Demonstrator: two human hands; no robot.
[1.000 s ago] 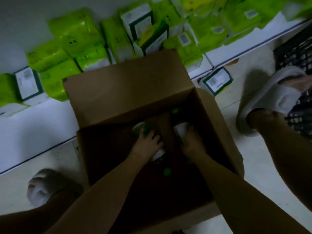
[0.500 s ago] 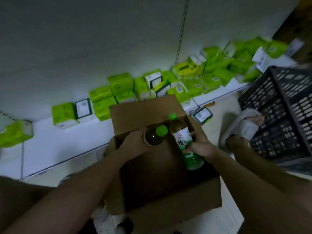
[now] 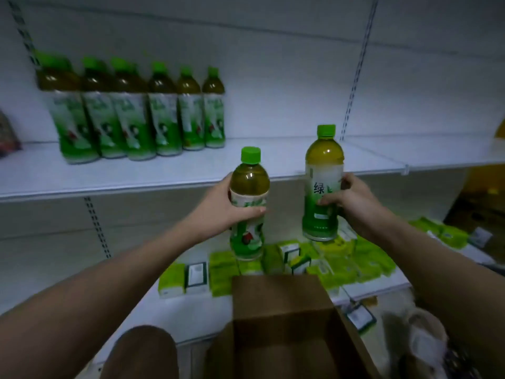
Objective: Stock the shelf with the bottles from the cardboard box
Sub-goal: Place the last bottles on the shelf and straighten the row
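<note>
Both hands up at shelf height, one bottle each. Left hand (image 3: 218, 209) is wrapped around the middle of the left bottle (image 3: 248, 203) — thumb across the front of the label, fingers curled behind it; bottle upright, green cap up, held just in front of the shelf edge and not resting on anything. Right hand (image 3: 352, 201) grips the right bottle (image 3: 323, 184) from its right side, fingertips curled onto the label face, thumb hidden behind it; this bottle sits higher, upright, its top half overlapping the white shelf (image 3: 164, 176) in view. Its base hangs below the shelf lip, so it's not set down. Row of stocked bottles (image 3: 136, 113) stands at the left of that same shelf, green caps, green-and-white labels, packed side by side and well apart from the two held ones — count is blurry, looks like six or so. Cardboard box (image 3: 284, 318) is open on the floor below the hands, flap up toward the shelving; the inside is too dark to tell what it holds. Behind it, on the bottom shelf (image 3: 191, 310), a jumble of lime-green packs (image 3: 341, 263). A knee (image 3: 142, 351) shows at lower left beside the box.
</note>
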